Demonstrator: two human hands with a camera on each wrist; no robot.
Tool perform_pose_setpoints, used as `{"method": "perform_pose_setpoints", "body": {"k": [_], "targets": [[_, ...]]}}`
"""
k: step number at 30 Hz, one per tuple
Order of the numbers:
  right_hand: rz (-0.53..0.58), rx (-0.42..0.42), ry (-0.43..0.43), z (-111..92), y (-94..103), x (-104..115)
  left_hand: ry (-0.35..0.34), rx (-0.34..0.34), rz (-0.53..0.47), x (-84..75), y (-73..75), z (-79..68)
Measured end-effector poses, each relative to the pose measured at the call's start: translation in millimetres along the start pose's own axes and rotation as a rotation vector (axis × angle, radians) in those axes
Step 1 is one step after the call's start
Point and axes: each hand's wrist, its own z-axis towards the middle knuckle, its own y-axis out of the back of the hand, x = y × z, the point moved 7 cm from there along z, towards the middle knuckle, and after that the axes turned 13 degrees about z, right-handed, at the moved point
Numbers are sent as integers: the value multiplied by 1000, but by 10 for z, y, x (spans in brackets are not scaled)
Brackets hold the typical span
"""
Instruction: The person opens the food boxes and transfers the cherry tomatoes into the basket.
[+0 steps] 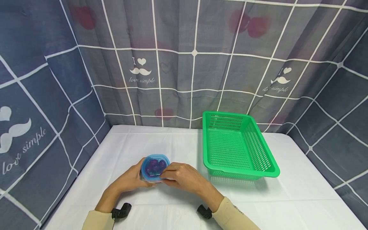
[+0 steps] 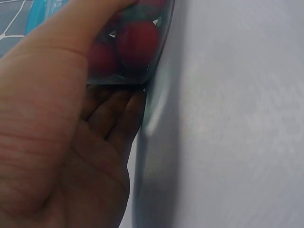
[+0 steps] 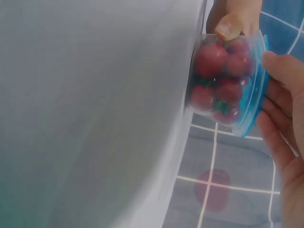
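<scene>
A small clear plastic container (image 3: 259,47) holds several red cherry tomatoes (image 3: 211,60) and has a blue lid (image 1: 155,156) on top. Through the lid in the head view the tomatoes look purple. My left hand (image 1: 129,179) grips the container from its left side, thumb on the near wall. In the left wrist view its other fingers reach behind and partly under the box. My right hand (image 1: 185,177) pinches the lid's near right edge, with the thumb at the rim and the fingers against the blue top. The far fingers of the left hand are hidden in the head view.
A green plastic basket (image 1: 205,143) with slotted sides stands on the white-covered table (image 1: 178,143), right of the hands. Dark grid-patterned curtains (image 1: 175,70) hang behind the table and on both sides. Each wrist wears a black camera.
</scene>
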Motion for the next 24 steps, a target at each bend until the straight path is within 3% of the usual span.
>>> {"method": "perform_pose_setpoints", "body": {"k": [11,18,24], "targets": [[-4,21,12,-1,24,1,-5,-5,-6,-15,2,2],[70,-42,10,34,81,1,-6,-11,18,-17,17,-8],[5,-110,60,44,163,46,-20,-11,-6,-21,4,-3]]}}
